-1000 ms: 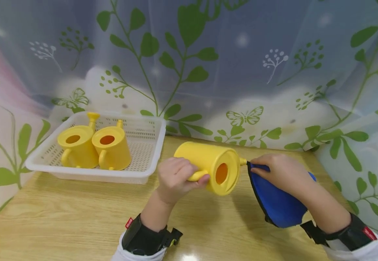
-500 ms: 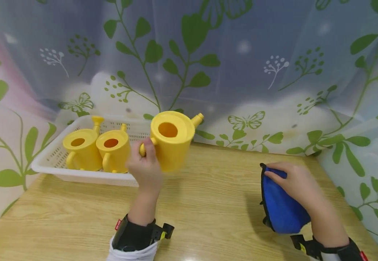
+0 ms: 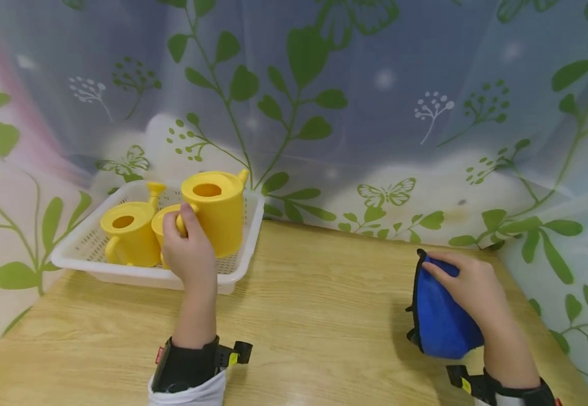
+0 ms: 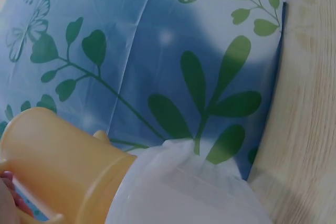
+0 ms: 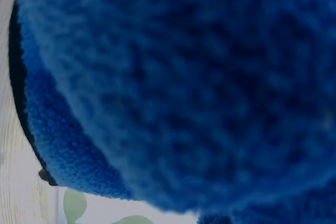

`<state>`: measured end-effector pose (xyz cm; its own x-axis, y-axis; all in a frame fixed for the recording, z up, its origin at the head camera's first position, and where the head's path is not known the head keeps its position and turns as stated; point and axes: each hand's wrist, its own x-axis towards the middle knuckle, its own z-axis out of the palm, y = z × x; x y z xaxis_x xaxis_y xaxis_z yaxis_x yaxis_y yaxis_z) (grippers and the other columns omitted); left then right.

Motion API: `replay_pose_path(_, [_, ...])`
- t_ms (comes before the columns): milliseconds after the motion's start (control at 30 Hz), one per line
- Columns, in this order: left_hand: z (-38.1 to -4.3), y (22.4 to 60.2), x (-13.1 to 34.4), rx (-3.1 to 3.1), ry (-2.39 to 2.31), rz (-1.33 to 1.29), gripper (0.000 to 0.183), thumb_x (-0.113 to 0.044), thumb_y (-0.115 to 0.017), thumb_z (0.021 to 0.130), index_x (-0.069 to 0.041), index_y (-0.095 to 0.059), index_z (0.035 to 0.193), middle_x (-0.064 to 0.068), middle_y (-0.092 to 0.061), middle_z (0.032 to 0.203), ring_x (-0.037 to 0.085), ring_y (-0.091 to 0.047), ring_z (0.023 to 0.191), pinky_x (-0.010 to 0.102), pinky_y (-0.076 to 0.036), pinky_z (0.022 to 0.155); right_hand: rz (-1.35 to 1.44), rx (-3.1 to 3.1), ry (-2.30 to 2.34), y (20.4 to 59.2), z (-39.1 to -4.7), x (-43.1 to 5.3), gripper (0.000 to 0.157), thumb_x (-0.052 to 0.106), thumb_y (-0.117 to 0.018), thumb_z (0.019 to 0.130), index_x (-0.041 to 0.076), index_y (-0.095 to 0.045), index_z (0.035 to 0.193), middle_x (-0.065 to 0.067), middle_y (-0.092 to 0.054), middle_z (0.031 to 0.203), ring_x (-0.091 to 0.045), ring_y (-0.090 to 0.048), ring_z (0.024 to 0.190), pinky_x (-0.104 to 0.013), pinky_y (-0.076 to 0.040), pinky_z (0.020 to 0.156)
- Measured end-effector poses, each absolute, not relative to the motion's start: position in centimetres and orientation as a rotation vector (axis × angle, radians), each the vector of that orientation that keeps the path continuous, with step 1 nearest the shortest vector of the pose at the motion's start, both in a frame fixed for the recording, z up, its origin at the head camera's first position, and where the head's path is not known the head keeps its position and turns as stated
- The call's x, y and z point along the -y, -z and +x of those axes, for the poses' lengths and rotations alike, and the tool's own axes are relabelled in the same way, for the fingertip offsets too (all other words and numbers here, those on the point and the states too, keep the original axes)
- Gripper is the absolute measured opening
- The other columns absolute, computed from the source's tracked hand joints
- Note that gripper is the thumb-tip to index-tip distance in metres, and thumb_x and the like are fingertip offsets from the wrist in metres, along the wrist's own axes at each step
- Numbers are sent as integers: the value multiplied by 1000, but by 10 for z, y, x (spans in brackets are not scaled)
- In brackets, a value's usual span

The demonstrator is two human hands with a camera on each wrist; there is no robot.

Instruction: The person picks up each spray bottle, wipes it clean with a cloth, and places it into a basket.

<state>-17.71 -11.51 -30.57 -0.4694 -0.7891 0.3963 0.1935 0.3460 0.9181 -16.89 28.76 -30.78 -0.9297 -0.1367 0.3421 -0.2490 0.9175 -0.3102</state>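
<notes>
My left hand (image 3: 190, 245) grips the handle of a yellow watering can (image 3: 220, 217), held upright over the right part of a white basket (image 3: 245, 259). In the left wrist view this watering can (image 4: 63, 166) overlaps the basket wall (image 4: 178, 192). Two more yellow watering cans are in the basket: one (image 3: 130, 237) at the left, and one (image 3: 158, 225) mostly hidden behind my left hand. Over the table's right side, my right hand (image 3: 471, 285) pinches the top of a blue cloth (image 3: 443, 321) with black edging. Its fuzzy blue cloth (image 5: 184, 87) fills most of the right wrist view.
The wood-grain table (image 3: 314, 316) reaches back to a curtain (image 3: 375, 113) printed with leaves and butterflies. The same print runs down both sides. Black straps (image 3: 192, 363) sit around both wrists.
My left hand has turned the watering can upright and carried it left, from beside the cloth to over the basket. The right hand has shifted slightly right with the cloth hanging from it.
</notes>
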Motion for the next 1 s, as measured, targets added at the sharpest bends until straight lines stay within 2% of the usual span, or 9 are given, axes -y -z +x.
replay_pose_path(200, [-179, 306, 120, 1810, 1479, 572, 48, -49, -35, 95, -5, -50, 110, 15, -57, 105, 27, -49, 94, 42, -41, 86, 228, 2735, -478, 305, -169, -302, 36, 31, -59, 88, 8, -61, 115, -28, -59, 112, -47, -51, 100, -61, -41, 77])
replay_pose_path(300, [-181, 309, 123, 1841, 1519, 605, 49, -49, -34, 96, -5, -47, 114, 16, -55, 112, 28, -47, 101, 44, -39, 93, 221, 2678, -451, 305, -170, -305, 34, 28, -61, 87, 6, -61, 114, -28, -59, 110, -46, -52, 99, -60, -42, 77])
replay_pose_path(533, [-187, 314, 129, 1889, 1658, 623, 48, -45, -29, 98, -5, -42, 121, 16, -49, 124, 26, -43, 112, 43, -36, 99, 207, 2570, -392, 309, -170, -307, 31, 22, -64, 85, 5, -62, 112, -28, -60, 108, -43, -55, 95, -58, -44, 74])
replay_pose_path(767, [-190, 316, 135, 2098, 1639, 626, 39, -27, -23, 101, 4, -37, 120, 24, -46, 122, 33, -42, 113, 47, -36, 98, 132, 2630, -357, 313, -172, -320, 33, 24, -62, 87, 4, -60, 112, -30, -58, 110, -45, -54, 95, -58, -44, 71])
replay_pose_path(1000, [-191, 316, 148, 2364, 1591, 587, 43, -20, -16, 101, 11, -27, 127, 31, -37, 128, 39, -34, 121, 51, -30, 103, 42, 2700, -395, 315, -177, -333, 37, 29, -56, 90, 3, -57, 117, -33, -54, 114, -48, -50, 99, -58, -43, 73])
